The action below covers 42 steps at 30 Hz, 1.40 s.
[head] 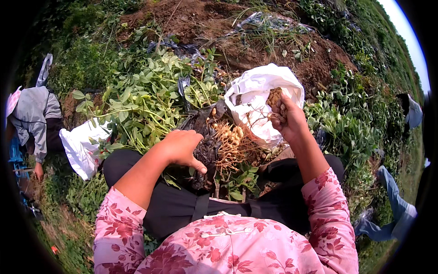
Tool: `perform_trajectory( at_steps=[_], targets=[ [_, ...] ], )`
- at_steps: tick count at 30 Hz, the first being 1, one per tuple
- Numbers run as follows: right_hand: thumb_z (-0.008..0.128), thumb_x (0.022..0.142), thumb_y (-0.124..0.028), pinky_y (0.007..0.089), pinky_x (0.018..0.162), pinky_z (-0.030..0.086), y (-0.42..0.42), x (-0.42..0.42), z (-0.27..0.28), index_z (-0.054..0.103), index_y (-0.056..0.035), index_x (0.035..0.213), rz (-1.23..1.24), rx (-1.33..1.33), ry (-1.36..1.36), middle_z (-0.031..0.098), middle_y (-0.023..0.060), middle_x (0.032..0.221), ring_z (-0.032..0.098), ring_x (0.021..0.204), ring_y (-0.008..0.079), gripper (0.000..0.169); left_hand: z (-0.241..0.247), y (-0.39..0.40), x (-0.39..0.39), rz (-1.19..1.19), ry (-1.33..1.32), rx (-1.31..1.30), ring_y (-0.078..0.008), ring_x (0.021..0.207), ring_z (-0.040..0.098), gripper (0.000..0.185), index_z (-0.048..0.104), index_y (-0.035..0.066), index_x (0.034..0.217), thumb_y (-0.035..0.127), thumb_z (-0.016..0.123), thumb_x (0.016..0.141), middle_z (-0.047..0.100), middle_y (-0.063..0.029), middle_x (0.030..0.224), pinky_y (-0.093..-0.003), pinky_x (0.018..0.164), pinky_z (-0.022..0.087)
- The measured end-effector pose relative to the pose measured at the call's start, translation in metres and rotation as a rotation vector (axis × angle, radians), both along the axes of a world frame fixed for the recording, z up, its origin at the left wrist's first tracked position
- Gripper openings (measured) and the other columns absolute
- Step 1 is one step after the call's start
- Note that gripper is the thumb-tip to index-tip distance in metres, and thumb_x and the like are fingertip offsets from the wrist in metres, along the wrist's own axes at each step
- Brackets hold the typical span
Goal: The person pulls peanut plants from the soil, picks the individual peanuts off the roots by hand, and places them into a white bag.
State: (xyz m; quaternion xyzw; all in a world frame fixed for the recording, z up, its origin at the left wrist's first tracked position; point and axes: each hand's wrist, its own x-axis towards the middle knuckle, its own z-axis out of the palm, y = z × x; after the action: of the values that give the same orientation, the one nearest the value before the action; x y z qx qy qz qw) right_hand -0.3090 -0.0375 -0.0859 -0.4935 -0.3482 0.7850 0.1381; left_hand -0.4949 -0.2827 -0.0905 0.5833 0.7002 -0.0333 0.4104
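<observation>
My right hand (289,120) is closed around a few soil-covered peanut pods (281,111) at the mouth of a white woven sack (248,82); thin root strands trail from its fingers. Inside the sack, beside the fingertips, brownish pods show. My left hand (184,149) has its thumb apart from its fingers over crumpled black plastic film (205,137); its palm is hidden, and no held thing shows. Between both hands lies a clump of peanut roots with pods (231,144). Leafy green peanut plants (150,92) spread beyond my left hand.
A second white sack (84,147) lies left of my knee. A co-worker in a grey jacket (32,116) bends down at the far left, near a blue object (15,150). Bare soil (314,65) with plastic film rises ahead. Blue cloth (397,209) shows at the right.
</observation>
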Motion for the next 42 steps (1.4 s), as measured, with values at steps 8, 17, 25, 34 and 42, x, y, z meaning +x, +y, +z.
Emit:
perform_trajectory(
  at_steps=[8, 17, 25, 34, 42],
  targets=[
    [0.058, 0.092, -0.040, 0.0253, 0.038, 0.029, -0.048, 0.010, 0.013, 0.047, -0.0136, 0.078, -0.028, -0.081, 0.150, 0.048, 0.0005, 0.066, 0.044, 0.044, 0.0143, 0.031, 0.043, 0.030, 0.042, 0.565, -0.318, 0.873, -0.0142, 0.067, 0.060, 0.050, 0.052, 0.002, 0.123, 0.021, 0.072, 0.081, 0.049, -0.0126, 0.127, -0.0277, 0.065, 0.051],
    [0.054, 0.097, -0.025, 0.0246, 0.046, 0.029, -0.075, 0.019, -0.007, 0.047, -0.0058, 0.072, 0.077, 0.580, 0.143, 0.039, -0.0043, 0.062, 0.031, 0.055, 0.0043, 0.032, 0.018, 0.057, 0.143, 0.539, -0.170, 0.581, -0.0420, 0.069, 0.059, 0.022, 0.056, 0.003, 0.079, 0.023, 0.057, 0.090, 0.060, -0.0203, 0.068, -0.0505, 0.059, 0.045],
    [0.059, 0.093, -0.022, 0.0293, 0.049, 0.031, -0.078, 0.031, 0.017, 0.045, -0.0010, 0.066, 0.622, 0.701, 0.298, 0.035, 0.0002, 0.057, 0.031, 0.057, 0.0081, 0.037, 0.035, 0.023, 0.161, 0.719, -0.510, 0.564, -0.0335, 0.051, 0.045, 0.033, 0.051, 0.000, 0.070, 0.024, 0.058, 0.092, 0.050, -0.0176, 0.058, -0.0387, 0.049, 0.039],
    [0.054, 0.096, -0.025, 0.0208, 0.043, 0.025, -0.027, 0.064, 0.048, 0.047, -0.0089, 0.067, 0.364, 0.407, 0.469, 0.040, -0.0069, 0.057, 0.032, 0.049, 0.0021, 0.034, 0.093, -0.070, 0.098, 0.998, -0.733, 0.638, -0.0049, 0.055, 0.034, 0.044, 0.049, 0.004, 0.071, 0.036, 0.042, 0.100, 0.042, 0.0034, 0.062, -0.0213, 0.049, 0.027],
    [0.067, 0.086, -0.028, 0.0251, 0.066, 0.049, 0.049, 0.017, -0.052, 0.062, 0.0026, 0.092, 0.137, 1.558, -0.338, 0.063, 0.0094, 0.075, 0.062, 0.069, 0.0172, 0.032, 0.053, 0.006, -0.042, 1.010, -0.158, 0.525, -0.0185, 0.103, 0.057, 0.080, 0.028, 0.000, 0.144, 0.030, 0.070, 0.083, 0.033, -0.0177, 0.145, -0.0320, 0.082, 0.049]
  ],
)
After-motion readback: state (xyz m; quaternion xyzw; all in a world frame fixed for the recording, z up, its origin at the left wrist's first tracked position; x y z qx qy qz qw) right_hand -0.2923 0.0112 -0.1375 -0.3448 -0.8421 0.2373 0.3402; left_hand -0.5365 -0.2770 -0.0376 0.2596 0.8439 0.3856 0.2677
